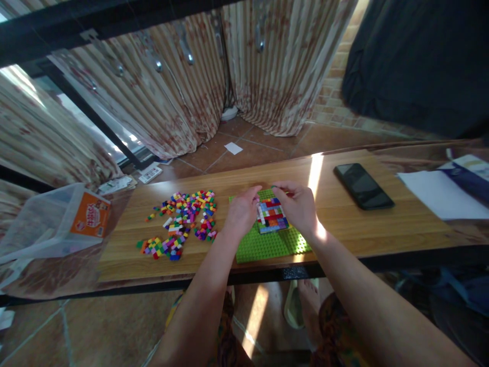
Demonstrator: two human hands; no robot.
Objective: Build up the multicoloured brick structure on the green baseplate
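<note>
A green studded baseplate (263, 248) lies on the wooden board, carrying a flat block of multicoloured toy bricks (273, 216) with red, blue, white and orange rows. My left hand (243, 210) is at the left edge of this block, its fingers partly stretched and apart, with nothing visible in them. At the block's upper right, my right hand (300, 206) has thumb and index finger pinched together. A tiny dark green bit shows at those fingertips, too small to name surely. The other right fingers curl under and are partly hidden.
Loose coloured bricks (187, 209) are spread left of the baseplate. A clear plastic bin (46, 224) with an orange label stands at the far left. To the right lie a black phone (362, 186) and white paper (439, 196). Curtains (183, 92) hang behind the table.
</note>
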